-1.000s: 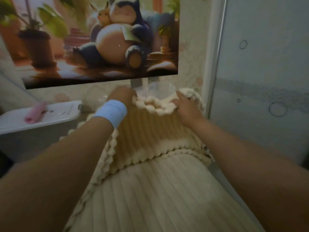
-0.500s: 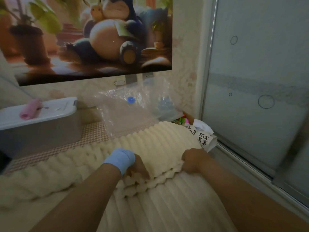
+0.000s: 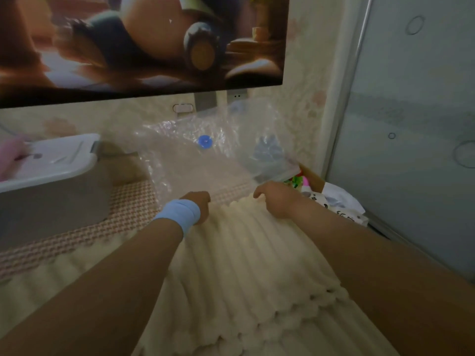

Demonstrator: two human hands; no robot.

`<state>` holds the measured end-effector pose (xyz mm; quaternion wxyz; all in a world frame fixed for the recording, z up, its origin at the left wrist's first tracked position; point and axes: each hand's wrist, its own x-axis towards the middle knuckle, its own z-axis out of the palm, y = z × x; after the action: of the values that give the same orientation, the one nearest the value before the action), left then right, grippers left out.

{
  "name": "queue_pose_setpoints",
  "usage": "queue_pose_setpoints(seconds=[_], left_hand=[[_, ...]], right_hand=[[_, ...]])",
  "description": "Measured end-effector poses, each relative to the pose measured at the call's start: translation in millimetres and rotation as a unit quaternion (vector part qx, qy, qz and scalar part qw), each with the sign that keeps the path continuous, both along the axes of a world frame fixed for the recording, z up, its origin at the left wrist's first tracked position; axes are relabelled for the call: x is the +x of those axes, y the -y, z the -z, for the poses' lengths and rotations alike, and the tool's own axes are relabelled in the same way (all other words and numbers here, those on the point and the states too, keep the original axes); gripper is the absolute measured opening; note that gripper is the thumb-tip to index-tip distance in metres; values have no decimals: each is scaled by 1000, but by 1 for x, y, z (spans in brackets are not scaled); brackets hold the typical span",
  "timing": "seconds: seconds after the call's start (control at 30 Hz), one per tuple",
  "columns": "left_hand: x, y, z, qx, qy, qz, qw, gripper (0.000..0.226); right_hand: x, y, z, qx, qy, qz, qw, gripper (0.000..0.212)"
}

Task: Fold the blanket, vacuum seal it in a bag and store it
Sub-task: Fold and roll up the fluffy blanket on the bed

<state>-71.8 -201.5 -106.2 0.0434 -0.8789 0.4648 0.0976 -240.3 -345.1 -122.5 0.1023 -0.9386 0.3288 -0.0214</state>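
Here the cream ribbed blanket (image 3: 246, 265) lies spread on the bed, with one layer folded over another; its bumpy edge crosses near the bottom. The left hand (image 3: 199, 205), with a light blue wristband (image 3: 178, 217), is curled tight on the far edge of the blanket. The right hand (image 3: 276, 199) is closed on that same edge, a little way to the side. Just past the hands lies a clear vacuum bag (image 3: 205, 160) with a round blue valve (image 3: 204, 141), flat on the checked sheet (image 3: 123, 209). To the left stands a grey storage box (image 3: 51, 201) with a white lid (image 3: 51, 160). A big picture (image 3: 141, 42) hangs above.
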Motion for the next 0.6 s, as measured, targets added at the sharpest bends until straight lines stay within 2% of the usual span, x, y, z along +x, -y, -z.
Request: queue_pose_setpoints(seconds=[0.07,0.2,0.33,0.4,0.43,0.5,0.6], left_hand=[[14,15,16,54,4,1,999,49],[37,37,49,208,13,25,978,54],[48,44,47,258,1,52,965,54],[48,43,34,268,-18,47,962,51],[50,42,24,263,-14,47,964,52],[64,46,-2,202,29,31,978,52],[99,60,-38,25,118,-6,993,34]], right_hand=[[16,16,11,-20,-16,-10,1000,56],[42,47,35,7,-15,-19,1000,52],[54,57,43,4,-175,-25,984,62],[59,59,38,-27,-210,-21,977,56],[62,60,31,-55,-196,-12,979,50],[67,66,12,-110,-104,19,988,41],[77,75,-19,-164,88,61,981,32]])
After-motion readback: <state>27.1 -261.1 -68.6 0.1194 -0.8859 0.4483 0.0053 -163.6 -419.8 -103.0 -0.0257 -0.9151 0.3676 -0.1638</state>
